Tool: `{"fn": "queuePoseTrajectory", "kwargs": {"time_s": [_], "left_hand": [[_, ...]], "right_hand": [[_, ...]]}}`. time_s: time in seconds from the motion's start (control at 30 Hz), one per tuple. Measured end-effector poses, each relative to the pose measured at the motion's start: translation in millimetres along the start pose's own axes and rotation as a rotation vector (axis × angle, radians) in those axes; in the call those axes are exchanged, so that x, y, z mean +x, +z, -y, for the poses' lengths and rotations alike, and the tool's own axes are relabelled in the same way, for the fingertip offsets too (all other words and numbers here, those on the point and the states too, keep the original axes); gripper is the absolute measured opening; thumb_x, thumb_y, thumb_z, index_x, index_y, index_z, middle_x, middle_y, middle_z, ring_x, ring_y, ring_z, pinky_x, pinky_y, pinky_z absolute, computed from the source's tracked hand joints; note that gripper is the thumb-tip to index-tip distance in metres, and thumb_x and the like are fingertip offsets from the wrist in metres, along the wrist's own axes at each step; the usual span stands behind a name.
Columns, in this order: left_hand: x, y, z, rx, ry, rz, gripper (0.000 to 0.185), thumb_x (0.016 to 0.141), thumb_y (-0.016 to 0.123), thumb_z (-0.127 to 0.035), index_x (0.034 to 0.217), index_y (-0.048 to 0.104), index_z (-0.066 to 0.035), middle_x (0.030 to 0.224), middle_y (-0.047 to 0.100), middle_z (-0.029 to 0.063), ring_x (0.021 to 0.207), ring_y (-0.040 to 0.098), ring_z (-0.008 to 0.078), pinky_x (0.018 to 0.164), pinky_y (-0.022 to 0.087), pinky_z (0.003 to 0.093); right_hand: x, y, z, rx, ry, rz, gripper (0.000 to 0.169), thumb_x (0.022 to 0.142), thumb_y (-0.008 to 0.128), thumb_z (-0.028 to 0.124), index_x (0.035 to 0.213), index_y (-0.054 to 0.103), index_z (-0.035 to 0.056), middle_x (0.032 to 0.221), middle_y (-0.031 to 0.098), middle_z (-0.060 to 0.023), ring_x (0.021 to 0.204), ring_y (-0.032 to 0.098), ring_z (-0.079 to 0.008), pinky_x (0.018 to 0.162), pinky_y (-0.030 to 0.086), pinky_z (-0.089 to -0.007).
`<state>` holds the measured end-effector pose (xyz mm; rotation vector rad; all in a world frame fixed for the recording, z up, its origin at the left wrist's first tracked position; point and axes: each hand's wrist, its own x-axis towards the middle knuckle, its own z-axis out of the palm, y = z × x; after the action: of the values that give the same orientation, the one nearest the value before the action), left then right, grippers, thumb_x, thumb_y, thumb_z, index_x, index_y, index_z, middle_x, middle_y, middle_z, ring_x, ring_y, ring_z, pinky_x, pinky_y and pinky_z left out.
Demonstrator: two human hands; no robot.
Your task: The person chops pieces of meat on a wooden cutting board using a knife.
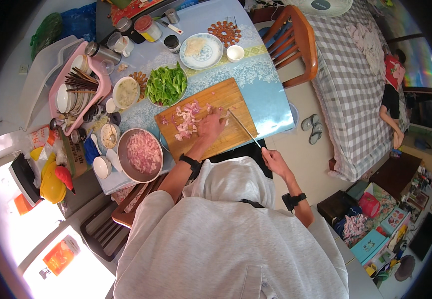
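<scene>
A wooden cutting board (234, 95) lies at an angle on the table before me. Slices of raw meat (188, 121) are scattered over its left half. My left hand (210, 127) rests on the board, fingertips on a few meat pieces, partly hiding them. My right hand (274, 161) grips the handle of a kitchen knife (245, 129) at the board's right side. The blade is seen nearly edge-on, its tip close to my left fingertips. Left of the board, a metal bowl (122, 175) holds cut raw meat. A plate of chopped green peppers (166, 85) stands behind the board.
A patterned plate (216, 56), a small white bowl (235, 54) and a soup bowl (126, 92) stand farther back. A pink dish rack (105, 80) is at left. Wooden chairs (305, 45) flank the table. A person (391, 89) lies on the checked bed (343, 93) at right.
</scene>
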<state>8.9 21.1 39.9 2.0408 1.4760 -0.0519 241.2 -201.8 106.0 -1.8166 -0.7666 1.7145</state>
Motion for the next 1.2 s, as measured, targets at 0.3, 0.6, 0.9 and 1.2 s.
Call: {"fn": "queuePoseTrajectory", "kwargs": {"time_s": [0.3,0.6,0.9,1.2], "left_hand": [[1,16,-4,-0.233,0.102,-0.251,0.016,0.095,0.072,-0.023,0.105,0.071,-0.011,0.102,0.073,0.0115,0.091,0.073,0.0336,0.078,0.057,0.0447],[4,21,-6,-0.381,0.060,-0.275,0.013,0.094,0.074,-0.019,0.099,0.077,-0.008,0.095,0.077,0.0145,0.084,0.075,0.0312,0.073,0.058,0.0388],[4,24,-4,-0.416,0.058,-0.298,0.011,0.093,0.074,-0.015,0.097,0.077,-0.004,0.093,0.077,0.0164,0.079,0.075,0.0307,0.070,0.057,0.0372],[8,32,0,-0.523,0.170,-0.318,0.006,0.094,0.070,-0.003,0.098,0.072,0.002,0.093,0.074,0.0169,0.076,0.071,0.0292,0.069,0.055,0.0356]], "right_hand": [[7,-3,-4,-0.037,-0.012,-0.002,0.064,0.110,0.049,0.057,0.069,0.052,0.0078,0.059,0.044,0.0047,0.054,0.041,-0.0080,0.049,0.035,-0.0294],[11,-3,-6,-0.053,-0.004,0.002,0.064,0.111,0.048,0.055,0.069,0.052,0.0066,0.060,0.046,0.0035,0.055,0.042,-0.0090,0.051,0.037,-0.0302],[11,-7,-13,-0.087,0.015,-0.005,0.066,0.110,0.048,0.056,0.070,0.054,0.0037,0.062,0.048,0.0017,0.059,0.043,-0.0109,0.055,0.039,-0.0327],[24,-5,-4,-0.190,0.005,-0.037,0.070,0.109,0.049,0.058,0.072,0.056,-0.0003,0.062,0.050,-0.0024,0.061,0.045,-0.0137,0.057,0.042,-0.0365]]}}
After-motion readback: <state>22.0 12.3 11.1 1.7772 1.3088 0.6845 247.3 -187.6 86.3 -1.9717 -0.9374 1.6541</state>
